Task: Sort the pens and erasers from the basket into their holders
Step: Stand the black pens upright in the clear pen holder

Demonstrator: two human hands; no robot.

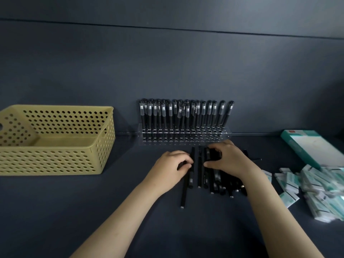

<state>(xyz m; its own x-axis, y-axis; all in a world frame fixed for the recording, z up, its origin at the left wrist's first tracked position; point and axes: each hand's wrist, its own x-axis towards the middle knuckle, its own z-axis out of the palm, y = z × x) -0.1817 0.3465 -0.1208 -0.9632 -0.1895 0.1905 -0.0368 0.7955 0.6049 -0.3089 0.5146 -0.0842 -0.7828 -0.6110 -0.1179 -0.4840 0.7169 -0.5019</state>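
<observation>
Black loose pens [200,174] lie on the table [111,211] under both hands: the left hand [171,164] curls round one, the right hand [230,159] clutches a bunch. Erasers [316,187] sit heaped, unsorted, beside a teal box [312,148]. Beyond, the clear holder [184,136] has its back rows filled and front holes free; the basket [55,159] looks emptied.

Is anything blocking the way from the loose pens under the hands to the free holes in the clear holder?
Nothing visible does. The loose pens lie right in front of the clear pen holder; its front holes are free, and the standing pens fill only the back rows.
</observation>
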